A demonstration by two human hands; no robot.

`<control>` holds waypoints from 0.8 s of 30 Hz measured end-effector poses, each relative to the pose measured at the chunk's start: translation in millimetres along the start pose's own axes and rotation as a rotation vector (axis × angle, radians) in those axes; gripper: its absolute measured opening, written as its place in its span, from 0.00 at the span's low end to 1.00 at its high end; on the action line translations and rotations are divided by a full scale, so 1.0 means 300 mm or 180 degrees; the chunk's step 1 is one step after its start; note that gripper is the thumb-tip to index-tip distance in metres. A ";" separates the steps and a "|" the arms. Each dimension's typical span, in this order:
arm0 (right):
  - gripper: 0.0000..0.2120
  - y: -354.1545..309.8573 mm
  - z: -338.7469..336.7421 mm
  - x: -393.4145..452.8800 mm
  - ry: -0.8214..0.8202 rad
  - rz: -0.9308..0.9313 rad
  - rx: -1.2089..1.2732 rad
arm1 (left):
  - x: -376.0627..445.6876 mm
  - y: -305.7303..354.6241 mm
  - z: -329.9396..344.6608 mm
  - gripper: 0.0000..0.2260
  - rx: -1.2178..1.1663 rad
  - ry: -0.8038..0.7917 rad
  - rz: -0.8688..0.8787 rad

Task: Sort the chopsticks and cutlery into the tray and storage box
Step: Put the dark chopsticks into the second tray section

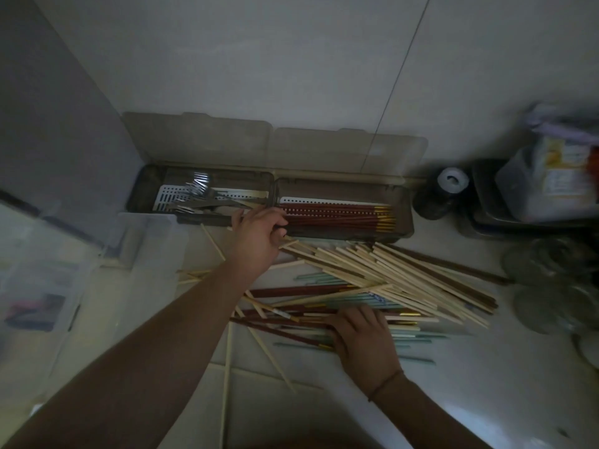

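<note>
From the head view, the left hand [256,234] reaches the long brown two-compartment tray [207,220], pinching a pale wooden chopstick [293,244]. The right hand [363,338] presses flat, fingers spread, on the mixed chopstick pile [389,280] on the white tabletop [486,384].

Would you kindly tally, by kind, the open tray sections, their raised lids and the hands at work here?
Tray sections: 2, the forks section and the red chopsticks section
Raised lids: 2, the left lid and the right lid
Hands: 2, the left hand and the right hand
Total: 6
</note>
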State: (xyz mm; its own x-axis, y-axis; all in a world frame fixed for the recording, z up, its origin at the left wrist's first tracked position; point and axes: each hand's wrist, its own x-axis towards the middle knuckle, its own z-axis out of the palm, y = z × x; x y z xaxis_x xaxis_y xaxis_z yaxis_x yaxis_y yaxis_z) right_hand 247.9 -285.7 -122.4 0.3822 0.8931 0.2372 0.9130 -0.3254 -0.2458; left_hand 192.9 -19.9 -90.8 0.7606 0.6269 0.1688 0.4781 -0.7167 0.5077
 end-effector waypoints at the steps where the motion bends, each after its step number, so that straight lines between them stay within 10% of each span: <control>1: 0.12 0.003 0.001 -0.003 0.0024 -0.0039 -0.0072 | -0.001 0.002 0.001 0.10 -0.0012 0.0021 0.0008; 24: 0.17 0.268 -0.251 0.159 0.0529 0.0156 0.0385 | -0.003 0.005 -0.012 0.11 0.0138 -0.0019 0.0038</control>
State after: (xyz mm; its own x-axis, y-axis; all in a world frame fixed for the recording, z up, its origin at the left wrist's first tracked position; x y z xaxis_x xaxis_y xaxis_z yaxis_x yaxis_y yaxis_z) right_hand 350.3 -292.6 -60.0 0.4530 0.8104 0.3716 0.8729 -0.3186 -0.3694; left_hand 191.5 -20.3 -87.3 0.7689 0.6165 0.1693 0.4875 -0.7367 0.4686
